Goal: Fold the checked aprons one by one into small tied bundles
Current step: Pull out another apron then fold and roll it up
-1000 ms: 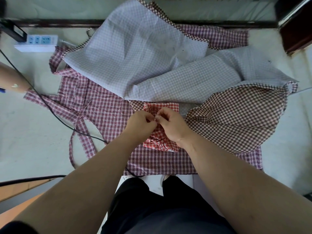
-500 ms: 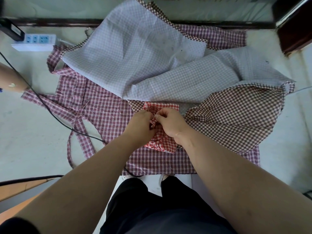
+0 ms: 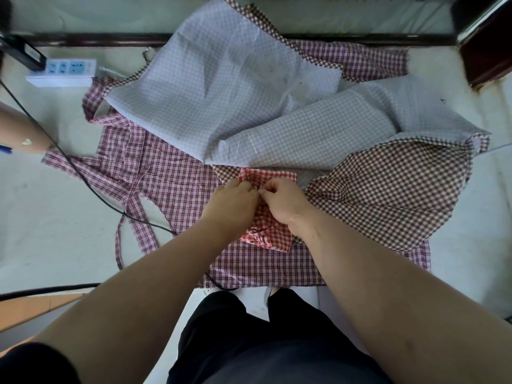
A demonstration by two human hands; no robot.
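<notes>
A small folded red-checked apron bundle lies in the middle of the pile, on a spread maroon plaid apron. My left hand and my right hand meet on top of the bundle, fingertips together, each pinching its strap at the knot. The hands hide the knot itself. A brown-checked apron lies crumpled to the right. Its pale reverse side spreads over the back of the pile.
A white power strip sits at the back left, and a black cable runs from there across the plaid apron. Another person's arm reaches in from the left edge. A dark wooden rail borders the far side.
My hands have stayed on the bundle and shifted slightly away from me, fingertips still working the strap at the knot. The other aprons have not moved.
</notes>
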